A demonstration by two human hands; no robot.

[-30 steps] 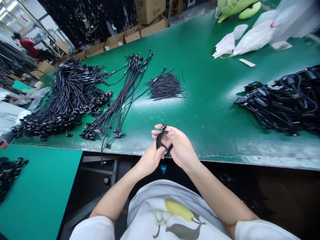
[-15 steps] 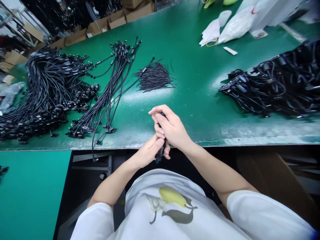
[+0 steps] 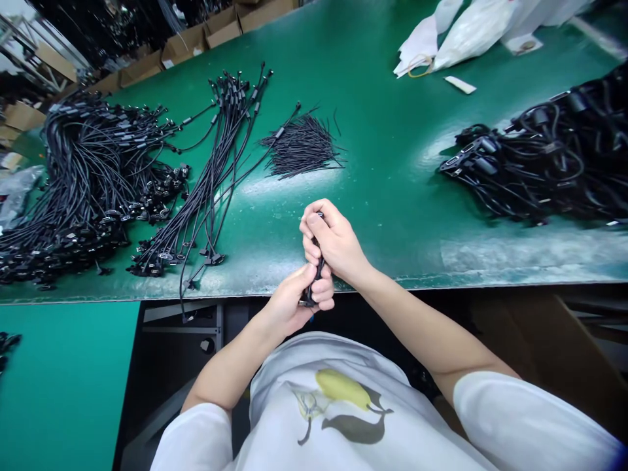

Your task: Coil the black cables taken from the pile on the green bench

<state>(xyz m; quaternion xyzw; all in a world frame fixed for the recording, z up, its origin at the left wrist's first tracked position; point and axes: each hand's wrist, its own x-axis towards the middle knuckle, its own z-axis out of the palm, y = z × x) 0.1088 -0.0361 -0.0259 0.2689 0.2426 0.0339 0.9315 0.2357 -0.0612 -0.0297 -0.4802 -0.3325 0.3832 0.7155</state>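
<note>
A folded black cable (image 3: 318, 267) runs between both hands, above the table's front edge. Its lower end with a connector lies in my left hand (image 3: 297, 294), whose fingers wrap round it. My right hand (image 3: 336, 245) is closed on the upper end, thumb pressed over it. Much of the cable is hidden by my fingers. Beyond the hands lies a pile of short black ties (image 3: 307, 147). To its left, a fan of straight black cables (image 3: 210, 183) with connectors spreads over the green table (image 3: 383, 170).
A big heap of black cables (image 3: 93, 176) covers the table's left end. Bundled cables (image 3: 534, 150) lie at the right. White plastic bags (image 3: 475, 36) and a small white strip (image 3: 460, 84) are at the back right. Cardboard boxes (image 3: 184, 46) line the far edge.
My left hand has turned and its fingers have curled round the cable's lower end. The right hand's raised forefinger has closed down over the upper end.
</note>
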